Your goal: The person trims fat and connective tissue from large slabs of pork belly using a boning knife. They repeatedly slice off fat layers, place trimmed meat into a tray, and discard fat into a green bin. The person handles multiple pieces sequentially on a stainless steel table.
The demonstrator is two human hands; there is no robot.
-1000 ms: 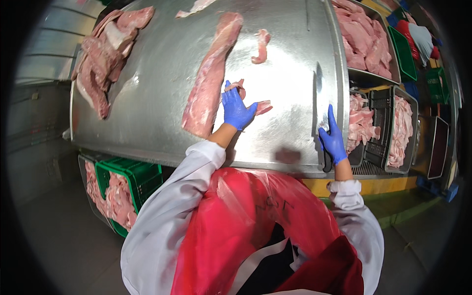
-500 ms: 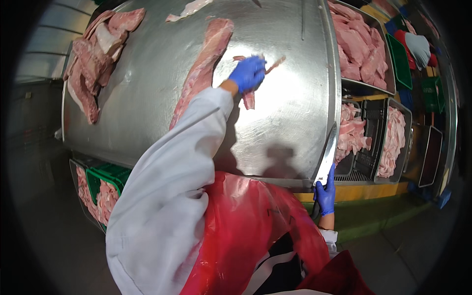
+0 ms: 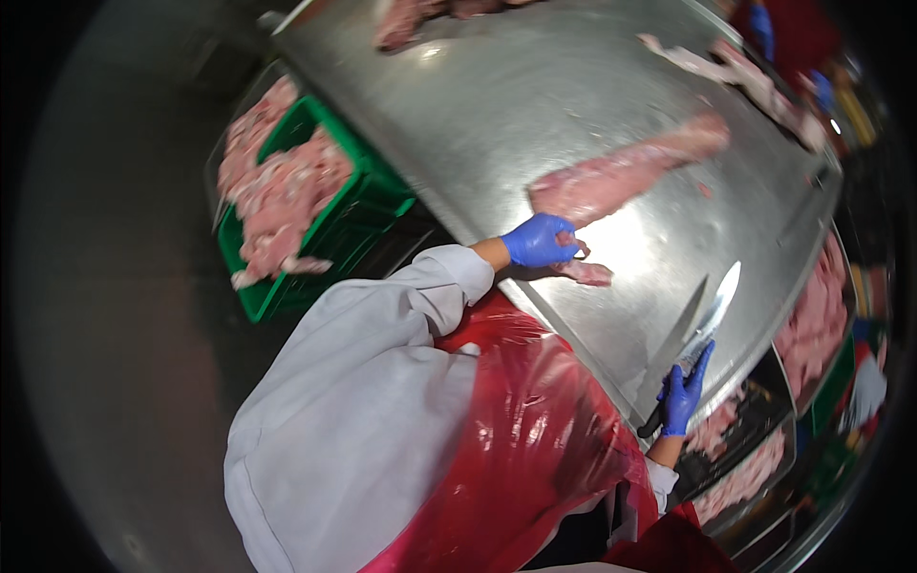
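My left hand, in a blue glove, is closed on small meat scraps that stick out past its fingers, near the table's near edge. Just beyond it a long piece of pink meat lies slantwise on the steel table. In my blue-gloved right hand, over the table's near right part, is a knife. Its bright blade points up and away, and its dark handle shows below my fingers.
Left of the table stands a green crate heaped with meat trimmings. More meat lies at the far edge, and a pale strip at far right. Filled bins line the right side. Another person's gloved hand shows beyond.
The view has swung left, bringing the green crate into fuller sight. My left hand has drawn scraps nearer to me, to the table's near edge. The knife stays in my right hand.
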